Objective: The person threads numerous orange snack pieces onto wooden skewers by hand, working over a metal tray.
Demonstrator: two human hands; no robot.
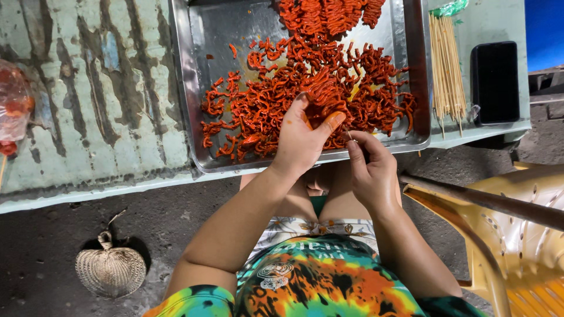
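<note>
Now both hands grip: left hand (302,138) glossy red-orange meat strips (320,94), right hand (370,167) a skewer (351,136).

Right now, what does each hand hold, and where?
Left hand grips red marinated meat strips from above; right hand pinches a thin skewer near its lower end.

Two hands are at work – the left hand (302,138) and the right hand (370,167). One metal tray (194,94) sits on one table (88,105), and it carries red marinated meat strips (276,100) too many and too tangled to count, lying in one loose spread with one denser heap at the far edge. One bundle of bamboo skewers (446,70) lies beside the tray – the sticks are too close together to number. There is one black phone (496,82), one plastic bag (13,100) at the left edge, one woven fan (111,270) on the ground, and one yellow plastic chair (523,246).
</note>
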